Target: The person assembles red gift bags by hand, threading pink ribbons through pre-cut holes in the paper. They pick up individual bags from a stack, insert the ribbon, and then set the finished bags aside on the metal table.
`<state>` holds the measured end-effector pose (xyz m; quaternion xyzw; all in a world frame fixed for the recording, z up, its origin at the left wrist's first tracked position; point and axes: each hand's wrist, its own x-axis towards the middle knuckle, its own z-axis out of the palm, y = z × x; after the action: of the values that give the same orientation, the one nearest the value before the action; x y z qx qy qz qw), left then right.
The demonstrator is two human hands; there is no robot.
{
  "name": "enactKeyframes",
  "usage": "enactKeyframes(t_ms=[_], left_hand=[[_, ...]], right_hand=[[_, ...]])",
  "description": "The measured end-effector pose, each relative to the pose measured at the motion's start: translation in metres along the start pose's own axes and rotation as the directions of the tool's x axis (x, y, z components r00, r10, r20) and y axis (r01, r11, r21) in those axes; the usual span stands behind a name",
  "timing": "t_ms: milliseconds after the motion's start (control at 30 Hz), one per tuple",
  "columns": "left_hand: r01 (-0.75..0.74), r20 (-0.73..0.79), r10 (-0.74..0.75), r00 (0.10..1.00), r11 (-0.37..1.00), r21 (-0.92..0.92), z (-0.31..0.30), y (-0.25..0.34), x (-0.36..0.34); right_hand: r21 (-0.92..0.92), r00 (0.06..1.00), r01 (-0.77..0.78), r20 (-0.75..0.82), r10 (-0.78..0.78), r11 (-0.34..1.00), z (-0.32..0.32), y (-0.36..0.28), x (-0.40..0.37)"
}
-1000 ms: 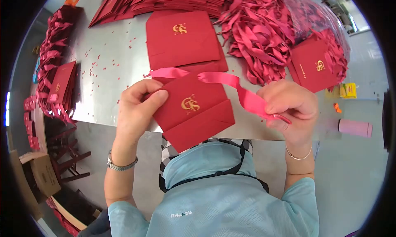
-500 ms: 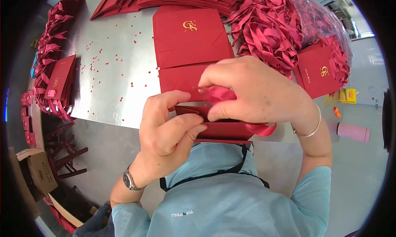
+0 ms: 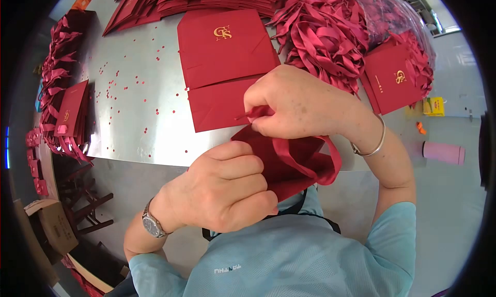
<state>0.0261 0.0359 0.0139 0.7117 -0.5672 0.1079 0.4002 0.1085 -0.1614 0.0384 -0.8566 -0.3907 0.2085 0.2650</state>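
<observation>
A dark red paper bag (image 3: 268, 160) is held close to my body at the table's front edge, its mouth spread open. My left hand (image 3: 227, 186) is closed round the bag's left side, fingers curled over it. Above the mouth, my right hand (image 3: 287, 103) pinches a red ribbon (image 3: 257, 112) whose tip pokes out between thumb and fingers. A ribbon loop (image 3: 289, 160) hangs across the bag's opening to its right side. Just beyond my hands lies a flat red bag with gold lettering (image 3: 225, 54) on the table.
The metal table (image 3: 124, 121) carries scattered red paper dots. Stacked red bags (image 3: 206, 2) lie at the back, beside a heap of red ribbons (image 3: 325, 38). Finished-looking bags with ribbons (image 3: 70, 111) stand at the left. A pink bottle (image 3: 443, 153) is at the right.
The bag has tilted and its mouth has opened wider. My left hand has moved down and now wraps its side; my right hand has drawn the ribbon end up a little leftward.
</observation>
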Motion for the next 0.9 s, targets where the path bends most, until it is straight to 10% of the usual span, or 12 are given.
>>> enactKeyframes(t_ms=[133,167,233,300,433,467,667,900], left_hand=[[0.114,-0.048,-0.115,0.992,0.993,-0.029,-0.008,-0.013,0.009],[0.223,-0.160,-0.228,0.960,0.974,-0.046,-0.007,-0.016,0.008],[0.426,-0.295,-0.421,0.858,0.903,-0.051,-0.012,-0.020,0.002],[0.711,-0.349,-0.713,0.608,0.684,-0.160,-0.010,-0.019,0.002],[0.808,-0.148,-0.917,0.371,0.397,-0.435,-0.002,-0.043,0.001],[0.810,-0.149,-0.920,0.363,0.391,-0.438,-0.001,-0.048,-0.001],[0.693,0.235,-0.886,0.400,0.124,-0.710,-0.016,-0.055,-0.007],[0.717,0.269,-0.900,0.342,0.065,-0.694,-0.020,-0.051,-0.014]], right_hand=[[0.052,0.937,0.189,-0.308,-0.164,0.981,-0.010,0.001,0.001],[0.252,0.953,-0.117,-0.245,0.180,0.961,-0.030,-0.010,-0.012],[0.522,0.852,-0.158,-0.357,0.383,0.838,-0.045,-0.004,-0.023],[0.262,0.728,0.020,-0.666,0.166,0.965,-0.051,0.007,-0.034],[0.142,0.857,-0.047,-0.503,0.113,0.989,-0.020,-0.011,-0.049],[0.055,0.847,0.072,-0.531,-0.031,0.996,0.005,-0.002,-0.044],[0.239,0.863,-0.087,-0.467,0.193,0.967,0.069,0.002,-0.023],[0.085,0.832,-0.017,-0.551,0.062,0.996,0.070,-0.003,-0.018]])
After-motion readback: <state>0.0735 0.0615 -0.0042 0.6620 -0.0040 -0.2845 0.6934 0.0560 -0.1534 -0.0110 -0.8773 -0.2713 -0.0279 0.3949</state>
